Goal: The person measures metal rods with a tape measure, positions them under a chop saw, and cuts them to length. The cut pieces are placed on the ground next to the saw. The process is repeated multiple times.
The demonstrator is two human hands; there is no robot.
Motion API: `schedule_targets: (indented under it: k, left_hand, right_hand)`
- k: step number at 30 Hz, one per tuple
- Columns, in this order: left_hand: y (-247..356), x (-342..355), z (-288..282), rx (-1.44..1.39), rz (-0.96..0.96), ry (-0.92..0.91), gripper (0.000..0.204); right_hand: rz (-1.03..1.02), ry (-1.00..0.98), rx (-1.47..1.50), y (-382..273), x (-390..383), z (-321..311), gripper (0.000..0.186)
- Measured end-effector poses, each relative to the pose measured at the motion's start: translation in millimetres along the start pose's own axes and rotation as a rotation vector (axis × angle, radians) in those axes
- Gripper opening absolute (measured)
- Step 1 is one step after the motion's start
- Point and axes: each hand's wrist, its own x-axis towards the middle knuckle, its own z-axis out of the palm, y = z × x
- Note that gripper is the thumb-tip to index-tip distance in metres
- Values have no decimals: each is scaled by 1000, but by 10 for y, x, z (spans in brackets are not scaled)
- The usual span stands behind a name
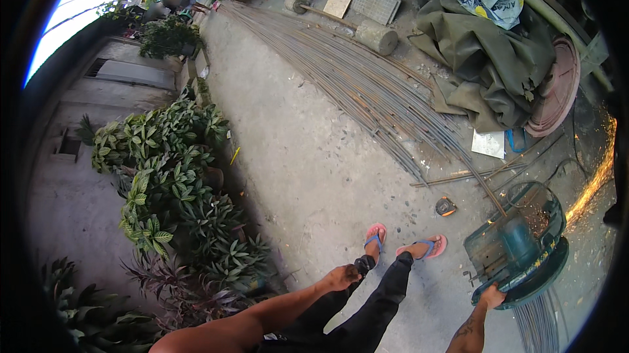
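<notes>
My right hand [493, 296] is closed around the handle of a dark green chop saw [521, 241] on the ground at the right. Thin steel bars [483, 186] run up to the saw from the far side. Bright orange sparks [593, 186] stream away from its far right side. In front of my left knee hangs my left hand [343, 277], its fingers curled; whatever they may hold is hidden. Near the saw, an orange and black tape measure [445, 207] lies on the concrete.
A long bundle of steel rods [341, 84] stretches to the far left. Beyond it lie a concrete-ended bar [377, 38], a dark tarp [485, 58] and a round reddish lid [557, 87]. Potted plants [170, 176] line the left wall. Coiled wire [534, 327] sits below the saw.
</notes>
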Motion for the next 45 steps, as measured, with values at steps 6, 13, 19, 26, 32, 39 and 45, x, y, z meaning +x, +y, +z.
schedule_targets:
  k: [6, 13, 19, 26, 32, 39, 45]
  left_hand:
    - [-32, -37, -11, 113, 230, 48, 24]
    - [192, 31, -75, 112, 120, 4, 26]
    - [-68, 26, 48, -53, -118, 19, 23]
    - [-277, -17, 131, -39, -100, -1, 20]
    - [-260, 19, 139, -186, -137, -5, 19]
    - [-200, -49, 141, -236, -216, -6, 28]
    - [-96, -12, 145, -142, -96, 6, 25]
  right_hand:
    - [63, -25, -4, -55, -34, -52, 46]
    - [110, -63, -11, -229, -75, -195, 49]
    - [170, -65, 81, -306, -111, -266, 44]
    - [143, -69, 72, -201, -76, -172, 43]
    - [123, -53, 28, -135, -61, -126, 51]
    - [129, -64, 44, -238, -106, -230, 51]
    - [142, -75, 32, -296, -124, -256, 51]
